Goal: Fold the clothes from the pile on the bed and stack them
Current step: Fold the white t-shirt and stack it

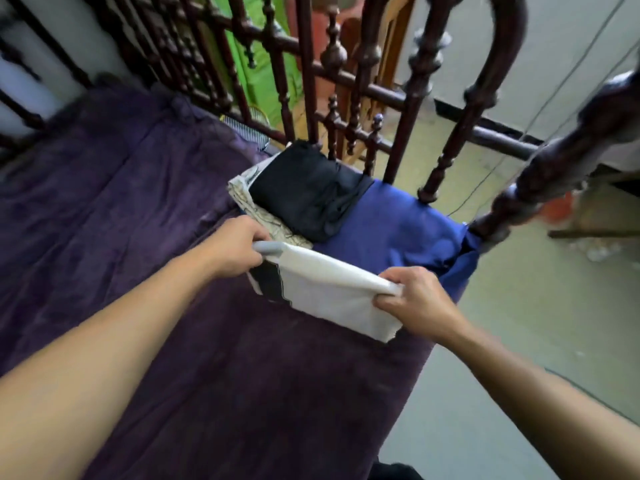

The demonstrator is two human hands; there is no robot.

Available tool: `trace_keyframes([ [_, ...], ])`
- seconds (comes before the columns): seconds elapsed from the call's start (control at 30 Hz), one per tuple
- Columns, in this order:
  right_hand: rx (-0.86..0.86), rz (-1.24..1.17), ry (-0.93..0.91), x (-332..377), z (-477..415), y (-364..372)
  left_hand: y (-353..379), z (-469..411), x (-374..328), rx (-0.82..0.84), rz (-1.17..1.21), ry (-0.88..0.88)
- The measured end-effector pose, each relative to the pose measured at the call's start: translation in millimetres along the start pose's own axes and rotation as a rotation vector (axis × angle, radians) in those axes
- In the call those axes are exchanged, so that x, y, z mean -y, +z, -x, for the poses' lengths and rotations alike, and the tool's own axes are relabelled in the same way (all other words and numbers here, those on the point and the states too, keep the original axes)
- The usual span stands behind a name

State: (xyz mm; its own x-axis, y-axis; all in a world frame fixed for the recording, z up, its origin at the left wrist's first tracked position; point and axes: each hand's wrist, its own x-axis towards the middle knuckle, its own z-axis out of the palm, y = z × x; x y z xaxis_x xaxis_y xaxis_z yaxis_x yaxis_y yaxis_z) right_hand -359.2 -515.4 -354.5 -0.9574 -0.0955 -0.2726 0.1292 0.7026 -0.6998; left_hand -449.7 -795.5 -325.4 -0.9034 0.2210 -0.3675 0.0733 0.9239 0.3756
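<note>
Here, left hand and right hand gripping folded white garment, black garment beyond.

we note matt purple cloth on the bed, smooth white cloth on the folded garment, matt black garment, blue cloth, glossy turned wood railing.

Soft, even daylight fills our view, shadows faint on the purple bedspread. Motion blur smears the wooden bed rails at right; wide-angle distortion bends the edges. We find the white garment brightest and sharpest.
</note>
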Motion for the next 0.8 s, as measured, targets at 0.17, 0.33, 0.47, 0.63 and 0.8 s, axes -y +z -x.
trace_keyframes([
  [0.17,-0.229,0.25,-0.156,29.7,-32.4,-122.2,-67.0,-47.1,-84.0,-0.273,0.024,0.178],
  [0.33,-0.375,0.464,-0.311,18.1,-62.2,-178.6,-66.0,-110.8,-125.1,-0.409,-0.017,0.241],
  [0.47,-0.364,0.69,-0.309,-40.3,-73.8,-134.7,11.3,-138.0,-112.7,-0.287,-0.237,0.179],
  [0.63,0.003,0.706,-0.369,-128.2,-43.1,-39.4,120.6,-118.1,-69.8,-0.027,-0.354,0.128],
  [0.8,-0.075,0.55,-0.416,-134.5,-31.4,-26.0,147.3,-89.3,-58.9,-0.238,-0.231,0.129],
])
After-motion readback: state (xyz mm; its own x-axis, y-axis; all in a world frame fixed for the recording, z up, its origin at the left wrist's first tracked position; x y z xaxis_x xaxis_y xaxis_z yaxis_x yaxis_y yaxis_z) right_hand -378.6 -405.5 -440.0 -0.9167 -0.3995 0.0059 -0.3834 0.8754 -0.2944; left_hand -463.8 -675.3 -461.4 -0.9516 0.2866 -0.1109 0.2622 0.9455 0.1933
